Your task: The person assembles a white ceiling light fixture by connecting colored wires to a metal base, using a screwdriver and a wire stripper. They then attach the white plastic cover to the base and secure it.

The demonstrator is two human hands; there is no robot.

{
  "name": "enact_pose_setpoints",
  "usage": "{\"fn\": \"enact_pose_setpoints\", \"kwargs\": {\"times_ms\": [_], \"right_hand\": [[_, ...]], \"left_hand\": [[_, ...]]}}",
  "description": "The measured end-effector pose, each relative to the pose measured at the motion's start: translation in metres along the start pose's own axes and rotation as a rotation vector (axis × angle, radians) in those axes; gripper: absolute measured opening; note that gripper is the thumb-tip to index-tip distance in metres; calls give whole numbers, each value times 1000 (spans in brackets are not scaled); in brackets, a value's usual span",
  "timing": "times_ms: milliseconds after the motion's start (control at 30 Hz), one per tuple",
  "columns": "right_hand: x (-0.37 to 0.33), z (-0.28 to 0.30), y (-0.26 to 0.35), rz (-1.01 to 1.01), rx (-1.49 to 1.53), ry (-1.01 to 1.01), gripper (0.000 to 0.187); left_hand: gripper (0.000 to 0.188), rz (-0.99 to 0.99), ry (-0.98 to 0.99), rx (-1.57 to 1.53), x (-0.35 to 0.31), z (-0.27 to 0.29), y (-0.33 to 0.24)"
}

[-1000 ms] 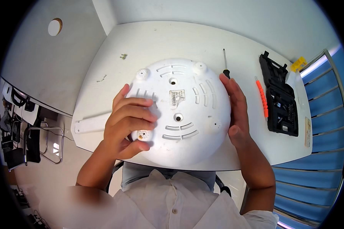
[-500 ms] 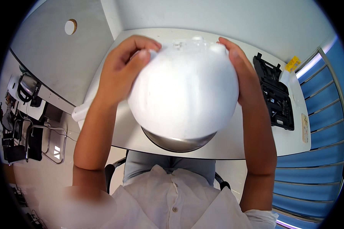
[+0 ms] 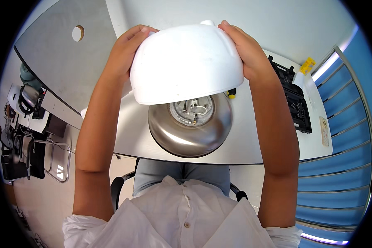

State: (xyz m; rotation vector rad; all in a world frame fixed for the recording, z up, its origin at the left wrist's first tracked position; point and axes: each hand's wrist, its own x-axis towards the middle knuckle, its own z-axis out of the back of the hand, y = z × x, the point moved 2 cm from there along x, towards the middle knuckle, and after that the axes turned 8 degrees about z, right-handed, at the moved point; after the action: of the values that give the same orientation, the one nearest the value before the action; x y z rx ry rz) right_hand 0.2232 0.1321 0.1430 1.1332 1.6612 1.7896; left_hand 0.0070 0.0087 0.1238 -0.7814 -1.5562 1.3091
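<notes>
Between my two hands a white rounded plastic housing [image 3: 186, 62], like the outer shell of an electric cooker, is held up and tilted. My left hand [image 3: 130, 47] grips its left side, the thumb near the top rim. On the opposite side my right hand [image 3: 246, 49] is closed round it, fingertips by the top edge. Below and apart from the shell, an upturned steel pot [image 3: 186, 138] rests on the table. Its round metal underside carries an assembly [image 3: 193, 110] with wires and small connectors, partly hidden by the shell.
Behind the pot's right side shows a yellow-and-black tool handle [image 3: 232, 93]. An opened black tool case [image 3: 297, 105] lies at the table's right, with a yellow object [image 3: 308, 65] beyond it. Metal railings [image 3: 347, 132] run along the right; a grey partition [image 3: 66, 53] stands left.
The white housing has moved up and away from me and tilted, with both hands on it. The steel pot and the wired assembly on its underside have come into view.
</notes>
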Motion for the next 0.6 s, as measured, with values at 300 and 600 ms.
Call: {"fn": "enact_pose_setpoints", "kwargs": {"times_ms": [300, 600], "right_hand": [[0, -10, 14, 52, -12, -7, 56], [46, -4, 4, 251, 47, 29, 69]], "left_hand": [[33, -45, -91, -26, -12, 6, 2], [37, -23, -186, -184, 1, 32, 20]]}}
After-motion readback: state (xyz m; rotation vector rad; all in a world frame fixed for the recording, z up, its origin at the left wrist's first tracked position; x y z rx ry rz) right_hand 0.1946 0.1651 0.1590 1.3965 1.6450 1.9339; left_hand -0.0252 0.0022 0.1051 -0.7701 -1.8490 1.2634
